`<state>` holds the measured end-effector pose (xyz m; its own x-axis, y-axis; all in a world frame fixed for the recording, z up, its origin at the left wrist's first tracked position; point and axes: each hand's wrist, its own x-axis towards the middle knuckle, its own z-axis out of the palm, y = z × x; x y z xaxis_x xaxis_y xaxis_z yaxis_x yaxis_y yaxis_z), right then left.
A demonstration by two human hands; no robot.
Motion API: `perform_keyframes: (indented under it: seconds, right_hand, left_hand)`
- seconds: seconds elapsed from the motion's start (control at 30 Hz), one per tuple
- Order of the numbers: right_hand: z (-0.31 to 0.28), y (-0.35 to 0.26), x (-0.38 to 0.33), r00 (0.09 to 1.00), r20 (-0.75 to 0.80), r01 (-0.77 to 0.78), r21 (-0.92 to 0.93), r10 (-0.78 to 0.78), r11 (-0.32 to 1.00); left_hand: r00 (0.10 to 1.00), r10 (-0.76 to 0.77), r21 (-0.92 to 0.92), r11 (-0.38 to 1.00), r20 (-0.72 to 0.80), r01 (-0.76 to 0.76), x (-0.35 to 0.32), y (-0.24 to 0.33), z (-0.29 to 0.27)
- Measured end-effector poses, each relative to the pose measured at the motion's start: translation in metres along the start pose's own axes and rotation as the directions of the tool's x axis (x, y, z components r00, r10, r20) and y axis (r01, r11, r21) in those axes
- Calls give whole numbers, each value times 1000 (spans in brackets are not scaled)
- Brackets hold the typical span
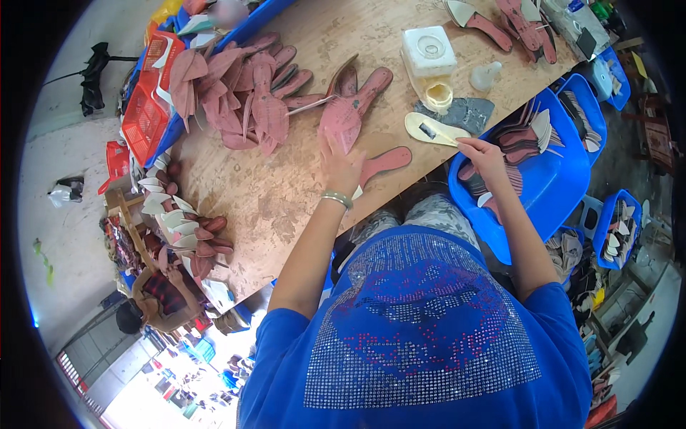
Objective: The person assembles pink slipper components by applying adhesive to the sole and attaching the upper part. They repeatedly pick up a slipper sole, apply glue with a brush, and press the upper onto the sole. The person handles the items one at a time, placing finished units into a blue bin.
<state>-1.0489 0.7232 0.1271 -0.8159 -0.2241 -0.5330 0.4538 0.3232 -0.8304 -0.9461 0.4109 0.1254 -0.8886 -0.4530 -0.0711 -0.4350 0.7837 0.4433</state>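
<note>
My left hand (pixel 341 168) is at the pointed toe of a pink insole (pixel 343 120), fingers and thumb around it; blur softens the fingertips. Another pink insole (pixel 388 164) lies just right of that wrist, its other end partly behind the hand. My right hand (pixel 484 160) is closed in a pinch at the lower right edge of a cream sole-shaped piece (pixel 418 129) with a dark rectangular patch. What those fingers hold is too small to make out. Above it is an open container (pixel 439 96) with yellowish contents, beside dark grey sheet material (pixel 471 113).
A heap of pink insoles (pixel 225 100) covers the table's left part. A white block-like container (pixel 429 50) and a small translucent bottle (pixel 486 76) stand farther back. Blue bins (pixel 564 171) with stacked insoles are at the right. A red basket (pixel 148 118) adjoins the left edge.
</note>
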Motion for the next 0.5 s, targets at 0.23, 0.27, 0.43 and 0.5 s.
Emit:
perform_keyframes:
  seconds: [0.23,0.27,0.43,0.5]
  right_hand:
    - [0,-7,-12,1000,4,-14,-2,14,1000]
    - [0,-9,-16,1000,1,-1,5,1,1000]
    - [-7,-6,-33,1000,-27,10,18,-10,1000]
    - [-8,-2,-41,999,-41,18,58,-15,998]
  left_hand:
    - [976,210,572,808,-61,-138,68,-7,-33]
    - [974,223,599,785,-36,-158,79,-16,-36]
    - [943,301,735,605,146,-306,116,-56,-20]
    - [913,391,787,524,115,-324,125,-65,-13]
